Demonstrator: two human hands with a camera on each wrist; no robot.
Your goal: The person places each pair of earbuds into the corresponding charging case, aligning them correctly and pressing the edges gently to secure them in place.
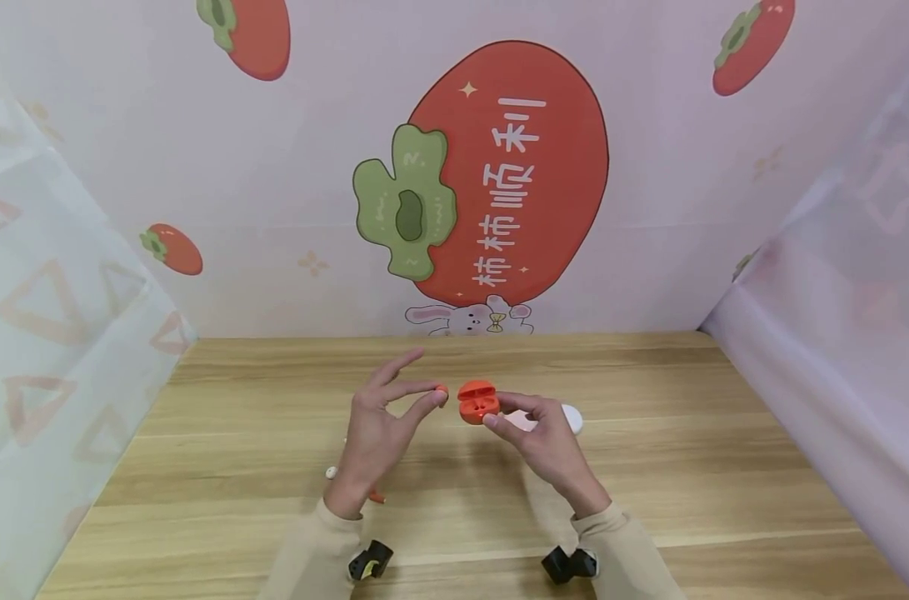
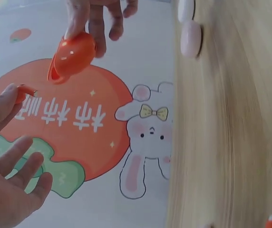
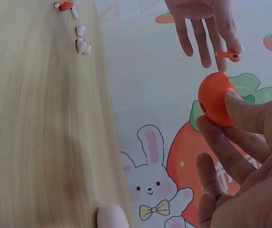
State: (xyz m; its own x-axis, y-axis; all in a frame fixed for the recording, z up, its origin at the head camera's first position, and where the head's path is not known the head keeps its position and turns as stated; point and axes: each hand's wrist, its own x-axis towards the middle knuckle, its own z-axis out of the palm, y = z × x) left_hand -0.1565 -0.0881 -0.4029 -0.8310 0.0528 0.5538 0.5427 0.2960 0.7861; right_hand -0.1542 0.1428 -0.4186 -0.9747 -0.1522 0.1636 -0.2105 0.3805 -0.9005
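Between thumb and index finger, my left hand (image 1: 375, 425) pinches a small orange earbud (image 3: 228, 55), its stem visible in both wrist views. My right hand (image 1: 550, 446) grips a round orange earbud charging case (image 1: 479, 409) by its side, thumb in front and fingers behind. The lid of the case is raised, and in the head view its inside with dark slots faces up. Both things are held above the table, with a small gap between the earbud and the case. The left hand's other fingers are spread away from the earbud.
On the wooden table (image 1: 237, 433), a pink case (image 2: 190, 39) and a white case (image 1: 574, 418) lie beyond the right hand. Around the left wrist lie a white earbud (image 1: 331, 472), an orange earbud (image 1: 377, 497) and pink earbuds (image 3: 83, 45). Printed cloth walls enclose the table.
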